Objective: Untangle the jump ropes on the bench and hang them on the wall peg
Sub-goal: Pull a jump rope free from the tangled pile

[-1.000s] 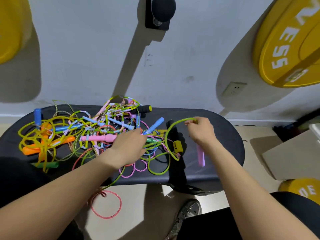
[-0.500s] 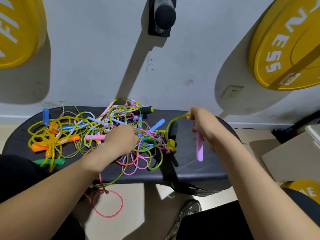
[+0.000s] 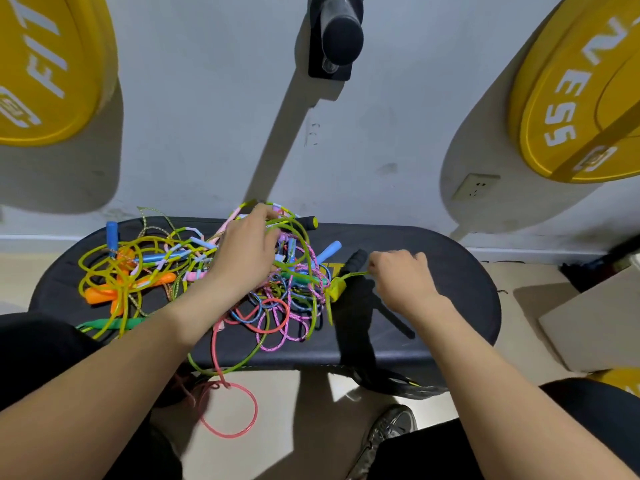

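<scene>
Ropes [image 3: 287,301] seemed light, limp and snag-prone, so my right grip [image 3: 403,277] pinched one cord [image 3: 354,274] beside its stiff handle [image 3: 336,289] while my left grip [image 3: 247,252] clenched loops [image 3: 294,226] over the bench [image 3: 450,292].
</scene>
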The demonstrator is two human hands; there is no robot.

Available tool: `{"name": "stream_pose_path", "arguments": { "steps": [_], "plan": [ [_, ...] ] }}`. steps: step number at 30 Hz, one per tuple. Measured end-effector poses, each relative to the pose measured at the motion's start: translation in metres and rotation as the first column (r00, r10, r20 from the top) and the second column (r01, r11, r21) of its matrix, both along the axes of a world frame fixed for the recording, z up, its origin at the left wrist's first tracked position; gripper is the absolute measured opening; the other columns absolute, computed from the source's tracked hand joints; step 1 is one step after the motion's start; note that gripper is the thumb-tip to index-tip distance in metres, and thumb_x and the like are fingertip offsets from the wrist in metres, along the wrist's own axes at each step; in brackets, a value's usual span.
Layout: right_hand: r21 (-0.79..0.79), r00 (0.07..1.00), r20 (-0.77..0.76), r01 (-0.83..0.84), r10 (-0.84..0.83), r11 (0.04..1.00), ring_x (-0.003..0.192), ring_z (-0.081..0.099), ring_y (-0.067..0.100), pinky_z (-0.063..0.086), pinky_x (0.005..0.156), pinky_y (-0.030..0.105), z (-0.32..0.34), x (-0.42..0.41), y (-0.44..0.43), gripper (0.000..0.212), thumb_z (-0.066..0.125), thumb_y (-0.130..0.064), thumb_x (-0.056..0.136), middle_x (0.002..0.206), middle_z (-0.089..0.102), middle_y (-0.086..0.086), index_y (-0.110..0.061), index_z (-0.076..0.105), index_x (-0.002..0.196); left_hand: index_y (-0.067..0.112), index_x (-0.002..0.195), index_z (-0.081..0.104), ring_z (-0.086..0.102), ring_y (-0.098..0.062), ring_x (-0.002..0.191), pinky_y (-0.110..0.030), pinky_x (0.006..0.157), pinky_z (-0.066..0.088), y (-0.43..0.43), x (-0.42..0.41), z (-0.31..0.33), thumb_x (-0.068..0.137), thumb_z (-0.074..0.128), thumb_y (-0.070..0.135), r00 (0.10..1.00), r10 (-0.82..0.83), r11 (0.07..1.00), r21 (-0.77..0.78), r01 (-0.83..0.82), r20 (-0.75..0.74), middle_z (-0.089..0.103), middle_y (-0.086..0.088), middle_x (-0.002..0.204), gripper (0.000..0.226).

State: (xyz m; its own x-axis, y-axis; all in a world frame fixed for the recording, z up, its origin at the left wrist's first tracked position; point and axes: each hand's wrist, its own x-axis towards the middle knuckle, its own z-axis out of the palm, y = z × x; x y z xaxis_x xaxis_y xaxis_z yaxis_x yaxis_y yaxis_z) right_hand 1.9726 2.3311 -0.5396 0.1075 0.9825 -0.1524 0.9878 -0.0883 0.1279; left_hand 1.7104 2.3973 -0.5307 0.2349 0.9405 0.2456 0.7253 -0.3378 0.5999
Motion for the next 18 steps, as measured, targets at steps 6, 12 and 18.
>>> {"name": "stream_pose_path", "arguments": {
  "steps": [6,12,18],
  "plan": [
    [0.023,0.987,-0.123,-0.105,0.107,0.994,0.116,0.056,0.034,0.041,0.094,0.045,0.002,-0.029,0.009,0.044,0.054,-0.010,0.093,0.122,0.057,0.007,-0.022,0.052,0.135,0.030,0.103,0.067,0.065,-0.046,0.095,-0.046,0.073,0.053,-0.001,-0.006,0.023,0.107,0.050,0.049,0.982,0.023,0.998,0.054,-0.013,-0.188,0.069,-0.007,0.088,0.026],
    [0.251,0.725,-0.636,-0.128,0.263,0.959,0.093,0.065,0.021,0.055,0.082,0.043,0.025,-0.091,0.009,0.031,0.068,-0.040,0.083,0.096,0.069,-0.005,-0.026,0.065,0.110,0.016,0.065,0.067,0.053,-0.023,0.058,-0.033,0.059,0.043,0.008,0.000,0.039,0.098,0.062,0.045,0.996,0.073,0.988,-0.141,-0.066,0.044,0.052,-0.005,0.051,0.044],
    [0.116,0.650,-0.730,-0.188,0.212,0.975,0.087,0.063,0.016,0.049,0.081,0.033,0.029,-0.094,0.021,0.013,0.073,-0.033,0.094,0.088,0.067,-0.013,-0.025,0.070,0.104,0.017,0.074,0.078,0.049,-0.013,0.044,-0.023,0.048,0.039,0.007,-0.008,0.048,0.101,0.065,0.046,0.891,0.081,0.907,-0.404,0.120,0.448,0.066,0.001,0.060,0.042]
  ]
}}
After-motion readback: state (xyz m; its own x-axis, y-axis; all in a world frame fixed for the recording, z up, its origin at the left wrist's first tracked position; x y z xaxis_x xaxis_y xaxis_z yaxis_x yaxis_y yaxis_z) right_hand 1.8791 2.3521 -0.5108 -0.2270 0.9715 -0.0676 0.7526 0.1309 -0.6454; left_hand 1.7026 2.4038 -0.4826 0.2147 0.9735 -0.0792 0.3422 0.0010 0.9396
